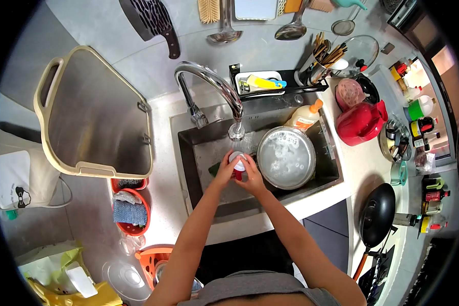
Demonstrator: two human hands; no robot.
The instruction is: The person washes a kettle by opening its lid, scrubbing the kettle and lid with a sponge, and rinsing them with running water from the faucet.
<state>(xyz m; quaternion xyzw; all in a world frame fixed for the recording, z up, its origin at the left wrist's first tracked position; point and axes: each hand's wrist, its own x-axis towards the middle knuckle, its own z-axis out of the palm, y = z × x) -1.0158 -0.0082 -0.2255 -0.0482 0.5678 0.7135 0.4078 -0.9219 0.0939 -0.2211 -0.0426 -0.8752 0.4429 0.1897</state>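
Under the chrome faucet [236, 131], my left hand [224, 169] and my right hand [252, 178] close together around a small round item [237, 162]. It has a white top, and a bit of red shows beneath it; its exact kind I cannot make out. Both hands are over the steel sink [204, 140], fingers curled on the item's sides. Just right of my right hand, a round metal pot [286, 158] with foamy, cloudy water sits in the sink. Behind the pot stands a bottle with an orange cap [306, 116]. Something dark green lies partly hidden by my left hand.
A large beige-rimmed board [94, 117] leans at the left of the sink. Below it is an orange basket with a blue cloth [130, 213]. To the right are a red kettle [361, 122] and a black frying pan [377, 214]. A cleaver [150, 25] hangs on the wall.
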